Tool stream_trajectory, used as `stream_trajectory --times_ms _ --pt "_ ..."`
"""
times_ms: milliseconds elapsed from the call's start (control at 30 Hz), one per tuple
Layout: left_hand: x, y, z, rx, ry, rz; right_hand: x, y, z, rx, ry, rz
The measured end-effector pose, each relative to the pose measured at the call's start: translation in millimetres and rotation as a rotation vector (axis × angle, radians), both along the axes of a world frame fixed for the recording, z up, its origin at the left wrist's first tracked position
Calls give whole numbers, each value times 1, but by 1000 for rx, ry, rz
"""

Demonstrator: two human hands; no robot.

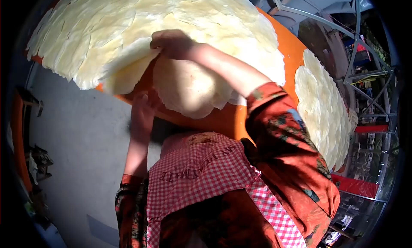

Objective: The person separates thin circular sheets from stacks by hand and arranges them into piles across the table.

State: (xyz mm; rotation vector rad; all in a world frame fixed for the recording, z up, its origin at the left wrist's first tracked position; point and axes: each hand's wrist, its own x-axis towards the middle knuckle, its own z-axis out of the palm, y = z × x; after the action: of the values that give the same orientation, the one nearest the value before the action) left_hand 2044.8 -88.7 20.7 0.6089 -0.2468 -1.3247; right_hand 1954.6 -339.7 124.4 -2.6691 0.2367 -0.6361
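The right hand [174, 44], at about 11 o'clock in the view, has a narrow grip: its fingertips seem to pinch the edge of a pale sheet [132, 72]. That hold at the rim, rather than across the middle, probably spares a thin, soft thing from creasing. The sheet's body curves away towards 8 o'clock, to the near edge of the orange desk [214, 123].

The left hand [143, 108] is lower, at 10 o'clock, by the desk's edge just below the sheet. Its fingers are blurred, so I cannot tell whether its grip is wide or narrow, or whether it touches anything.

Between the arms, just short of 12 o'clock, lies a round stack [189, 91], near the body, presumably for easy reach. Bare orange shows between it and the sheet. Beyond, from 10 to 1 o'clock, a spread [171, 10] of similar pieces overlaps like scales, perhaps to save room. Across an orange band, a second spread [322, 111] lies at 3 o'clock.
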Motion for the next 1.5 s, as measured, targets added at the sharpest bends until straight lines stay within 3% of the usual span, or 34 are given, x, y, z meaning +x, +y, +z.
stream_trajectory --times_ms 33,100,133,167,267,333,367,433,500,533,633,700,733,767,833,867,900,967,1033,1100,1167,1267,1367,1500 --pt "-6 5 -25 -25 -46 -72 -25 4 23 -9 48 24" --pt "-37 29 -41 243 138 9 -89 21 24 -424 -205 64" --pt "-51 37 -42 304 228 4 -122 38 39 -374 120 13" --pt "-65 38 -43 367 323 3 -153 45 12 -360 -29 -12" --pt "-93 30 -24 339 396 16 -234 43 -78 -241 175 -155" --pt "-101 25 -55 230 -139 -67 -266 51 -120 -254 262 -416" --pt "-106 22 -45 259 -189 -66 -272 58 -132 -265 255 -584" --pt "-117 16 -25 319 -287 -67 -272 61 -131 149 99 -830" --pt "-108 9 -36 594 6 -74 -261 53 -137 593 -164 -1064" --pt "-104 7 -53 596 0 -87 -258 37 -175 1149 -275 -1076" --pt "-101 7 -56 633 -153 -118 -225 17 -224 1393 -303 -971" --pt "-99 8 -58 697 -166 -101 -219 17 -211 1471 -384 -735" --pt "-100 9 -59 722 -160 -81 -217 22 -166 1453 -432 -674" --pt "-102 8 -60 745 -150 -61 -223 19 -129 1313 -360 -690" --pt "-124 3 -42 537 -64 -82 -241 6 -67 909 -101 -794" --pt "-142 -2 -26 508 -43 -123 -256 -6 -56 644 94 -856" --pt "-159 -8 -14 480 -20 -160 -283 -28 -87 548 -87 -770" --pt "-180 -21 -11 380 -74 -284 -350 -57 -101 400 -64 -748" --pt "-214 -40 11 331 -212 -369 -405 -61 -101 573 -68 -1000" --pt "-223 -47 -8 422 -333 -390 -440 -64 -145 715 -117 -1248" --pt "-224 -46 -22 483 -411 -385 -459 -70 -177 542 216 -1367" --pt "-222 -45 -21 548 -369 -331 -447 -58 -159 700 -116 -1500" --pt "-218 -45 -27 594 -337 -301 -461 -74 -155 1364 -229 -1194" --pt "-215 -53 -33 628 -331 -331 -442 -61 -118 1478 -329 -1053"
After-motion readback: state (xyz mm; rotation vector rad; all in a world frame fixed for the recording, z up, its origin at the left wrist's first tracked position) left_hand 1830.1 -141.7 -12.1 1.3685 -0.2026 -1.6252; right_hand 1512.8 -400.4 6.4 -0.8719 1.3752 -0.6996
